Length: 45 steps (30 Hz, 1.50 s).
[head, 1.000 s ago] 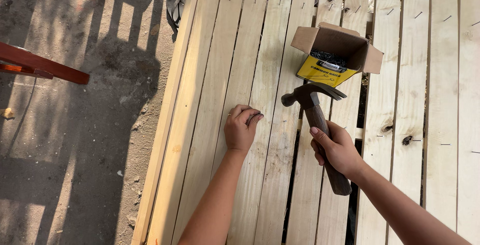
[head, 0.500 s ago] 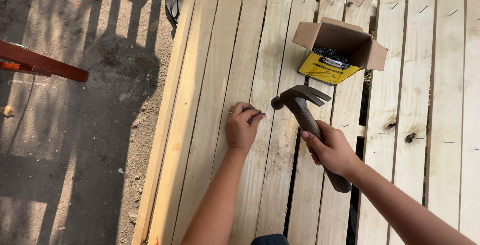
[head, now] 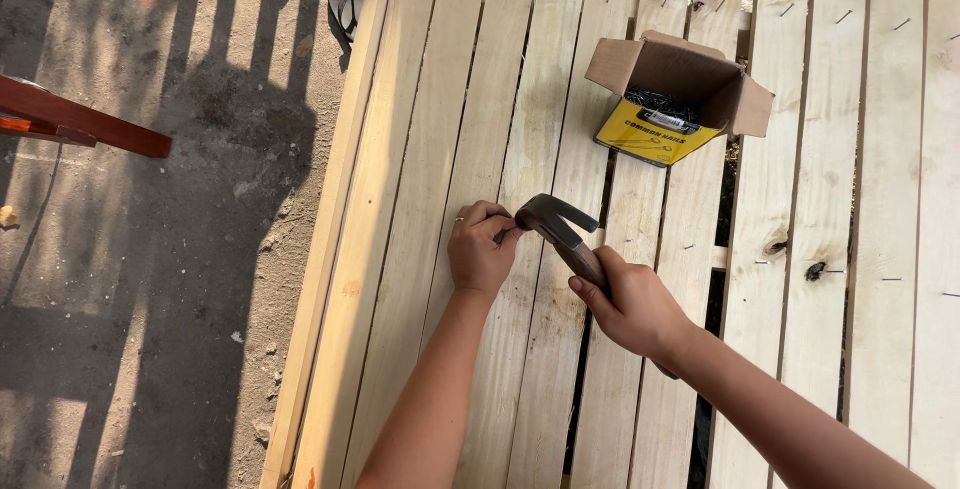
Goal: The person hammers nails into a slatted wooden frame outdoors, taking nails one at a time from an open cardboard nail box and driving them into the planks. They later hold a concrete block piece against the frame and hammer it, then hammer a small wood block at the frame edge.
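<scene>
Head view: my right hand (head: 632, 301), fingers clamped on the hammer (head: 560, 231), has swung its head down from beside the cardboard box of nails (head: 672, 99) to my left hand (head: 482, 249), whose fingers pinch together on the planks (head: 420, 199), any nail hidden; striking has begun.

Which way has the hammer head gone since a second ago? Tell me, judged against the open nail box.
Yes. The hammer head has swung down and left, away from the open nail box, and now sits at the left hand fingertips; the right hand grips its handle.
</scene>
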Motion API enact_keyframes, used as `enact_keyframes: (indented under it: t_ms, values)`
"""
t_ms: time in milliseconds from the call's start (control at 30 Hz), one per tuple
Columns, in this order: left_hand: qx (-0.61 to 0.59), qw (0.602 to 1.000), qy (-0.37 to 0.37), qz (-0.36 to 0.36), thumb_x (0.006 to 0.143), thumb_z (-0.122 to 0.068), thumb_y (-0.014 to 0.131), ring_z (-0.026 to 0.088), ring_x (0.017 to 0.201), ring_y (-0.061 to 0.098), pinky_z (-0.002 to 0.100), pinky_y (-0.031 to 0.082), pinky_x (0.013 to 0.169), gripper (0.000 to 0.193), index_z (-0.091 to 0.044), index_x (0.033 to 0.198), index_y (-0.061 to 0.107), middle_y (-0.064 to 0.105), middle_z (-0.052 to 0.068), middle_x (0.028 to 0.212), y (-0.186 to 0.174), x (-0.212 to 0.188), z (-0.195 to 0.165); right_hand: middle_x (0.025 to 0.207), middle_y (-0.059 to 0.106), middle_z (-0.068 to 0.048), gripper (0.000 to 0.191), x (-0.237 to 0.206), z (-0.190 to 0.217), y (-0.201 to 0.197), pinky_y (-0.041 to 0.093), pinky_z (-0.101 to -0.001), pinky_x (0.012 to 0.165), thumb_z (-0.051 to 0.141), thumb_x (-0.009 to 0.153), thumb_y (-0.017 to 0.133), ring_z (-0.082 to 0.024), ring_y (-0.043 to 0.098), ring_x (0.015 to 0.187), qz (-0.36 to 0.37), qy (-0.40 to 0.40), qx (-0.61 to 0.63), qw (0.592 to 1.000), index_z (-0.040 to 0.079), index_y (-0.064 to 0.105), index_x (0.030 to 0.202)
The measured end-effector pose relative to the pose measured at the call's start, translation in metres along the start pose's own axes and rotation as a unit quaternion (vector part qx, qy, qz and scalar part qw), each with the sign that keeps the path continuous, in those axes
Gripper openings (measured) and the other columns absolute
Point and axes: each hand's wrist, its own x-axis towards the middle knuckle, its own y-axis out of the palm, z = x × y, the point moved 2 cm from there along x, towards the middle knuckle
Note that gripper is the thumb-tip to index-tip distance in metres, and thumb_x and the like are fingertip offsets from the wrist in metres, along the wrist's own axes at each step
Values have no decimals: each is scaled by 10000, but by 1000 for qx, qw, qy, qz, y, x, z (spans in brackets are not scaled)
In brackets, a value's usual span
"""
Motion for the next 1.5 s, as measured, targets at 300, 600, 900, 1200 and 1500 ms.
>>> enact_keyframes:
  t_ms: [300, 600, 900, 1200, 1500]
  values:
    - [-256, 965, -56, 12, 730, 63, 550, 210, 995, 626, 307, 612, 775, 463, -5, 1183, 483, 468, 114, 1187, -13, -1, 14, 616, 627, -122, 306, -10, -2, 0, 495, -408, 536, 324, 973, 574, -264, 612, 530, -122, -180, 48, 975, 23, 559, 1022]
    - [-214, 975, -59, -23, 811, 97, 470, 259, 956, 614, 363, 556, 780, 397, 2, 1192, 527, 553, 140, 1171, -13, 29, -3, 599, 619, -125, 332, 0, -12, -38, 492, -385, 522, 348, 996, 596, -213, 583, 503, -127, -15, 104, 986, 33, 553, 901]
    - [-4, 956, 157, 249, 891, -113, 578, 302, 1050, 695, 432, 564, 898, 213, -92, 1045, 722, 694, 88, 1116, 88, 155, -183, 664, 566, -61, 293, -29, -42, -116, 426, -306, 468, 311, 1060, 528, -138, 521, 481, -299, -58, 365, 880, 38, 503, 959]
    - [256, 862, -14, 437, 948, -507, 494, 234, 1145, 683, 385, 556, 929, 487, -163, 1186, 745, 710, 56, 1264, 128, 166, -188, 665, 562, -75, 297, -29, -60, -109, 434, -314, 453, 314, 1035, 532, -145, 512, 462, -235, -7, 421, 876, 40, 513, 922]
    - [-18, 972, 50, 229, 711, -248, 836, 225, 740, 742, 371, 590, 704, 155, -131, 807, 803, 767, 73, 788, 107, 174, -176, 682, 577, -64, 292, -17, -57, -112, 422, -300, 425, 304, 1048, 528, -137, 521, 458, -254, -58, 426, 866, 39, 507, 927]
